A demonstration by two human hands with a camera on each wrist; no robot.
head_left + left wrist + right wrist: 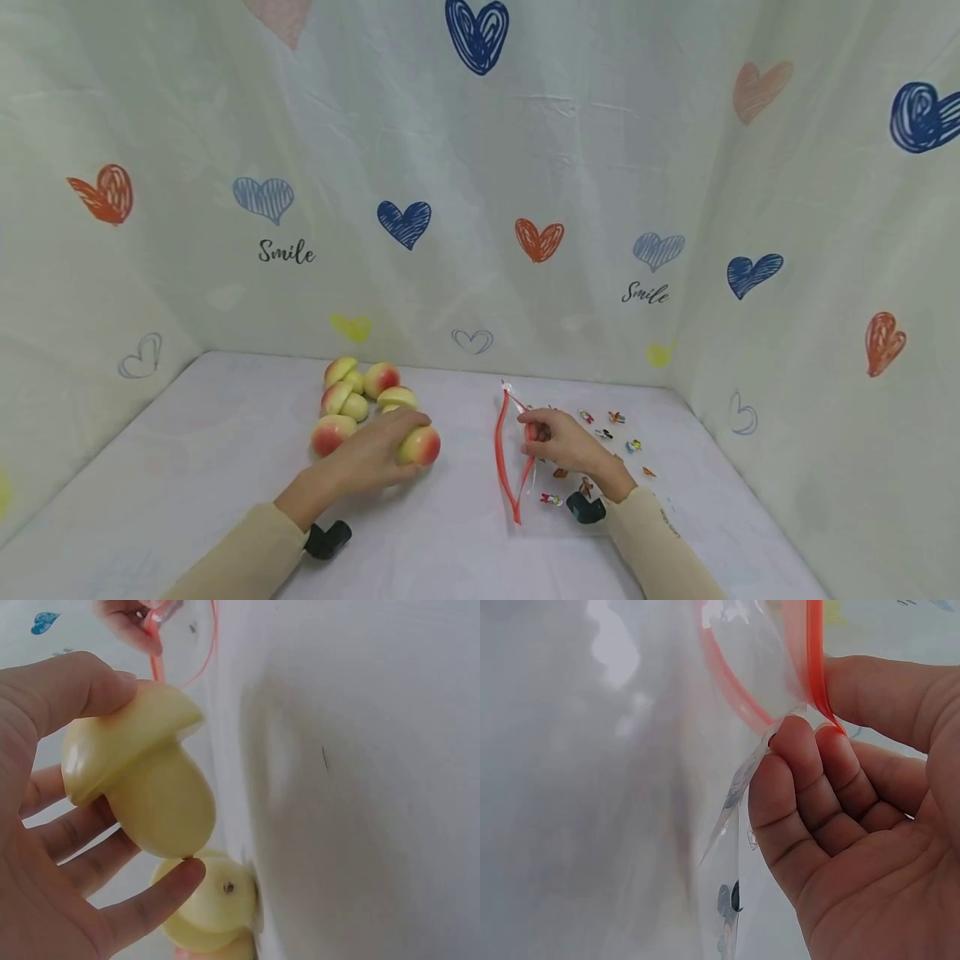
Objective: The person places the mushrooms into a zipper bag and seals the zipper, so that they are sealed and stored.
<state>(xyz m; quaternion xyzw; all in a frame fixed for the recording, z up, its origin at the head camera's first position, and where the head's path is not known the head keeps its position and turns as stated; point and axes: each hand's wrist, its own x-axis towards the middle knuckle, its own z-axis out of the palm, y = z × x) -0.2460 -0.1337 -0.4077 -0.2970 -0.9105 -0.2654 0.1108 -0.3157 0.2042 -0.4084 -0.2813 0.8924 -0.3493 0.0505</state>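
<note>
My left hand [375,454] grips a toy mushroom [423,447] with a red-blushed yellow cap. In the left wrist view, the thumb lies on the cap of this mushroom [165,799], and the fingers spread beneath its cap and stem. Over on the right, my right hand [566,443] pinches the red-edged mouth of a clear zip bag [500,442]. That mouth stands parted, its two red strips bowed away from each other. Close up in the right wrist view, the thumb presses the red strip [817,660] against curled fingers [795,750].
More toy mushrooms [382,379] cluster behind and left of my left hand. Small colourful figures [551,500] are spread around my right hand, showing through or beside the bag. A heart-printed curtain [480,292] closes off the table's back and sides.
</note>
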